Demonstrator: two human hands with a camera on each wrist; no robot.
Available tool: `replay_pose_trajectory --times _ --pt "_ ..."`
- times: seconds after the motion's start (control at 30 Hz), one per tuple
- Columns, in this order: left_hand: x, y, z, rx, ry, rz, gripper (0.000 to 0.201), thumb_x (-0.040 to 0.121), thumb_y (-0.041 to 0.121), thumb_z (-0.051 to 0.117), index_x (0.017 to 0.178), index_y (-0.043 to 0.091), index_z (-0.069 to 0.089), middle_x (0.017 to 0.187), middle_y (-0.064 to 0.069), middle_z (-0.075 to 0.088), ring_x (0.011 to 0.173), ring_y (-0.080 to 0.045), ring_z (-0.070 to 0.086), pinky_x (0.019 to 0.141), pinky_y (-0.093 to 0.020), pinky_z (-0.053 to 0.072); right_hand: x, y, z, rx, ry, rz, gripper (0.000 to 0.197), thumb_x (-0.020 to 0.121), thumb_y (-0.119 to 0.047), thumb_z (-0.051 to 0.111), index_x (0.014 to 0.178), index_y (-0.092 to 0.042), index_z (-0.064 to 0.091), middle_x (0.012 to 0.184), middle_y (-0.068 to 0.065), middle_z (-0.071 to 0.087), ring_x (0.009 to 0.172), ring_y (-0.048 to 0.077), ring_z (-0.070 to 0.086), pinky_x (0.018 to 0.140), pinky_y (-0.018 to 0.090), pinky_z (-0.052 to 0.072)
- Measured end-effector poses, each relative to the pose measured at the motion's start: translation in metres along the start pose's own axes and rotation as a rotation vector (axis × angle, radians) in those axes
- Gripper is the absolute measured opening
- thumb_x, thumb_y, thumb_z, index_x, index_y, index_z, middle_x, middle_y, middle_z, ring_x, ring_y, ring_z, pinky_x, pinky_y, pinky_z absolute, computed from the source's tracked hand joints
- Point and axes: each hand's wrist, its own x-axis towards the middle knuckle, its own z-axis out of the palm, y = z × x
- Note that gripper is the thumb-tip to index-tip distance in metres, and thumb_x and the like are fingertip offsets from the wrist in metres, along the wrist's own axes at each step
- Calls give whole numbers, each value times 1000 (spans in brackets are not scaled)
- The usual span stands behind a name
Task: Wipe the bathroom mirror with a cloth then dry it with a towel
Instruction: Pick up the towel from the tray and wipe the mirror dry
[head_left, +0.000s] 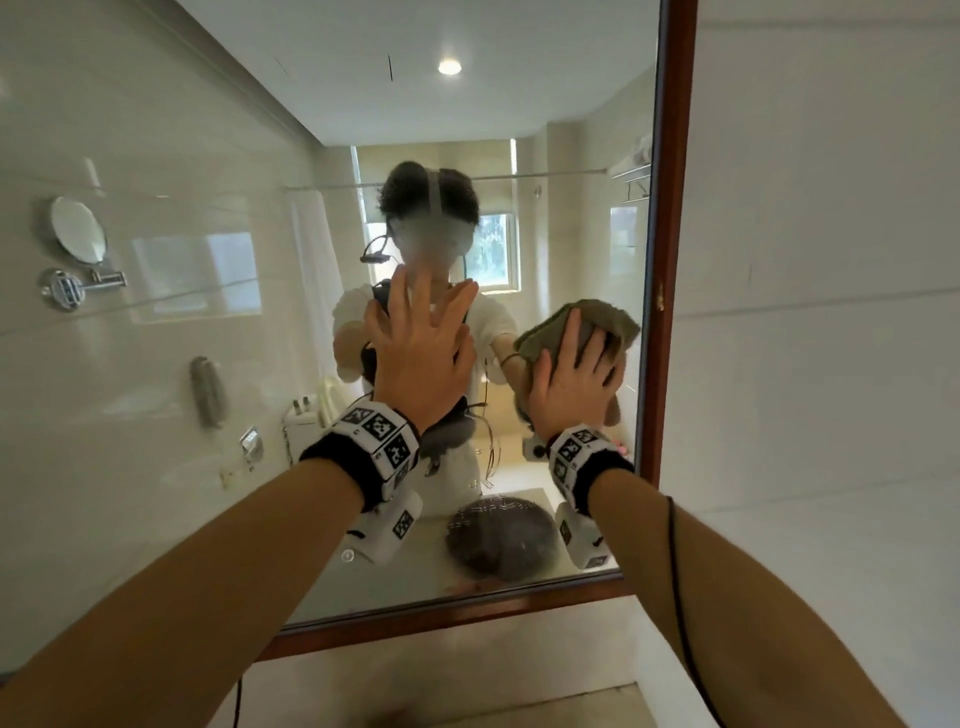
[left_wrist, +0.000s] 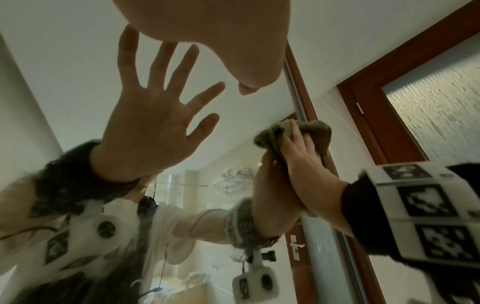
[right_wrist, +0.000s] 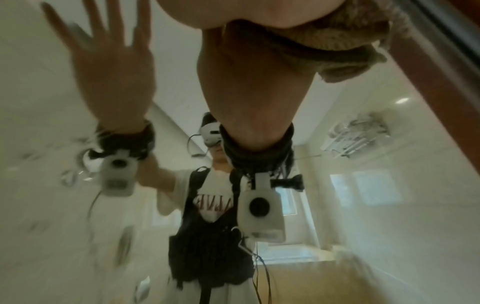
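Your left hand (head_left: 415, 358) lies flat, fingers spread, on the smooth glass; your right hand (head_left: 574, 379) presses a crumpled, nubby olive cloth (head_left: 597, 319) against the mirror (head_left: 208, 156) near its wooden frame (head_left: 672, 208) — palm side hidden.

Each bare forearm carries a black fabric wristband (head_left: 358, 457) topped with white blocks printed in black-and-white square markers. A white camera housing (head_left: 387, 530) hangs beneath each wrist. A thin black cable (head_left: 675, 561) runs along the right forearm.
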Motion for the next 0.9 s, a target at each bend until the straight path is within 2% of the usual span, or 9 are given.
replay_pose_trajectory --times 0.13,0.2,0.3,0.37,0.43,0.53,0.63,0.7,0.9 --pt "-7 -1 -2 -19 -19 -39 52 100 41 39 151 36 34 164 -14 17 147 -40 21 107 -64 28 -24 -4 -1 -43 -128 -482 62 95 -45 37 151 -24 22 148 16 38 138 40 28 117 53 9" --pt "-11 -9 -6 -20 -10 -53 51 100 41 41 151 35 34 164 -13 15 148 -40 18 110 -66 25 -11 0 -5 -52 -113 -564 61 95 -47 37 151 -27 22 148 12 39 139 38 27 117 52 9" --pt "-18 -33 -11 -50 -25 -105 52 102 41 38 152 35 29 165 -12 9 150 -39 10 113 -65 17 18 -11 -10 -43 -35 -416 61 95 -47 35 151 -28 20 150 12 34 139 36 25 115 54 9" --pt "-24 -48 -14 -33 -31 -148 52 102 43 36 152 36 28 165 -12 7 150 -39 10 113 -66 17 30 -30 -11 -20 9 -254 61 96 -45 32 152 -27 17 151 14 31 139 35 27 114 57 10" --pt "-30 -62 -16 -29 -42 -181 52 103 43 35 153 37 25 165 -12 5 150 -38 7 113 -67 16 29 -48 -7 -18 42 -164 61 96 -43 31 152 -25 15 150 16 31 138 36 28 114 58 10" --pt "-37 -80 -22 -68 -51 -232 52 103 41 34 153 39 23 166 -11 0 151 -36 1 114 -67 12 16 -73 2 -11 58 -161 61 96 -43 30 152 -24 16 150 17 33 139 36 27 115 58 11" --pt "-46 -97 -26 -82 -39 -259 52 103 39 35 153 38 24 166 -12 0 151 -37 1 114 -67 10 -3 -106 10 -9 21 -142 61 96 -44 28 153 -24 15 151 16 30 140 36 25 114 56 6" --pt "-53 -109 -28 -93 -33 -275 51 102 38 34 153 39 24 166 -12 0 151 -37 1 114 -66 9 -16 -131 17 -1 12 -116 61 96 -44 28 153 -22 18 151 17 31 139 37 27 114 56 7" --pt "-78 -155 -42 -109 -35 -314 53 102 40 30 154 42 21 166 -11 -1 152 -36 0 114 -66 8 -72 -200 40 37 -48 -239 61 96 -44 32 152 -20 23 148 18 35 138 38 29 113 61 13"
